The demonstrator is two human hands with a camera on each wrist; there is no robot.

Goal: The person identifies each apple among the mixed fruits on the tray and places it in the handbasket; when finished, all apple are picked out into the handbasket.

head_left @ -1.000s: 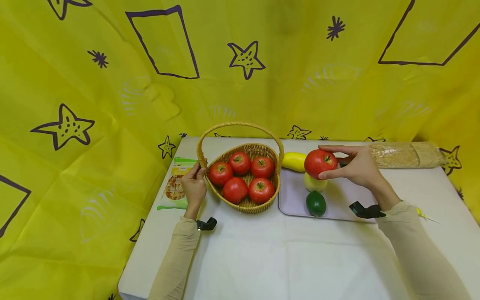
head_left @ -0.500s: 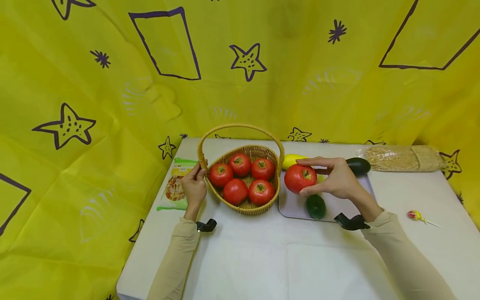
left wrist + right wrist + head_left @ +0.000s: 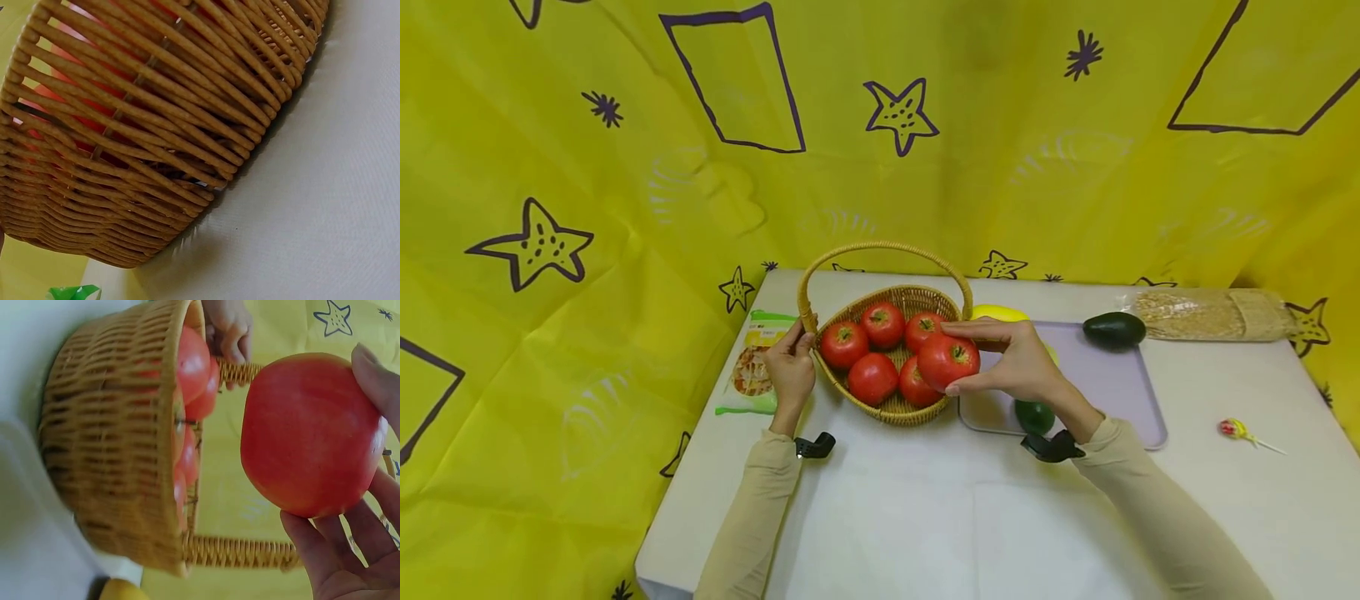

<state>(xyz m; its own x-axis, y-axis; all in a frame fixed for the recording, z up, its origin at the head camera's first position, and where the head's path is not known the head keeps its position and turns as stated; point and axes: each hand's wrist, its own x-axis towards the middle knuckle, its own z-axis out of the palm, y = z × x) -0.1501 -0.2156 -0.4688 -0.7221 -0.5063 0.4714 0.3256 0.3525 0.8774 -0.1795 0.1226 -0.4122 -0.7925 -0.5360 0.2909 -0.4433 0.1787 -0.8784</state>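
A red apple (image 3: 949,363) is held between the thumb and fingers of my right hand (image 3: 1026,362), above the right side of a wicker basket (image 3: 904,417). In the right wrist view that apple (image 3: 312,434) hangs clear of the basket's rim. Several other red apples (image 3: 873,379) lie inside the basket; the held one partly covers one of them. My left hand (image 3: 792,375) grips the basket at the left foot of its arched handle (image 3: 880,245). The left wrist view shows mostly the woven wall (image 3: 144,106) with red behind its gaps.
Right of the basket lies a pale tray (image 3: 1120,392) with a dark green avocado (image 3: 1114,331), a green fruit (image 3: 1034,417) and a yellow fruit (image 3: 1000,313) by its edge. Farther right are a bag of oats (image 3: 1202,315) and a lollipop (image 3: 1236,429). A food packet (image 3: 751,371) lies left.
My right hand has carried the apple leftward from above the tray to above the basket, uncovering the avocado and the lollipop. My left hand has stayed at the basket's handle.
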